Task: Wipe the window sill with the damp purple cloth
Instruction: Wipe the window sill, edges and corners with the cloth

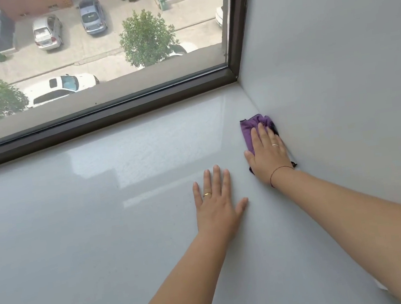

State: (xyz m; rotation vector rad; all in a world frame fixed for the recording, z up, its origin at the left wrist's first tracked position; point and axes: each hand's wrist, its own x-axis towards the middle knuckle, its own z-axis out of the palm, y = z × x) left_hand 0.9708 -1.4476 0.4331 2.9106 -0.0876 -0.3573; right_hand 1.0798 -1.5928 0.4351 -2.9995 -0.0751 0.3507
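The window sill (pixel 100 217) is a wide, glossy pale grey surface below a dark-framed window. The purple cloth (pixel 250 129) lies flat on the sill at its far right, against the side wall. My right hand (pixel 268 155) presses flat on top of the cloth, covering most of it; purple edges stick out beyond the fingertips and by the wrist. My left hand (pixel 215 201) rests palm down on the bare sill, fingers spread, just left of the right hand and holding nothing.
The dark window frame (pixel 112 117) runs along the back of the sill. A pale grey side wall (pixel 337 68) closes the sill on the right, meeting the frame in the corner. Through the glass a street with parked cars and trees lies far below.
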